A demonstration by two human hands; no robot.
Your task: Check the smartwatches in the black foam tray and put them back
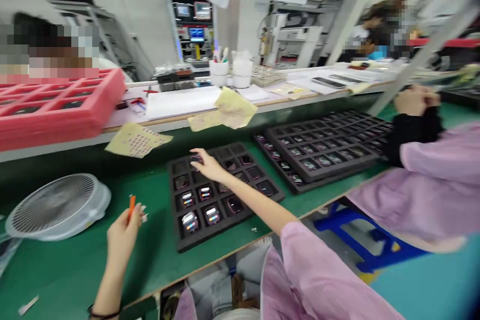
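My left hand (123,232) is closed around a slim orange tool (132,205), held above the green bench. Small white scraps (144,214) show beside its fingers; whether they are pinched too I cannot tell. My right hand (208,166) reaches to the far row of a black foam tray (179,246), thumb and fingers around a dark smartwatch body (195,159). Other watch bodies sit in the tray's pockets. Several have lit screens, such as the near-left watch (190,221); the rest are dark. My right forearm hides part of the tray.
A round fan (60,205) lies at left, below a pink foam tray (93,115) on the shelf. More filled black trays (311,175) are stacked at right, near a co-worker's clasped hands (416,100). Yellow notes (137,140) hang off the shelf edge.
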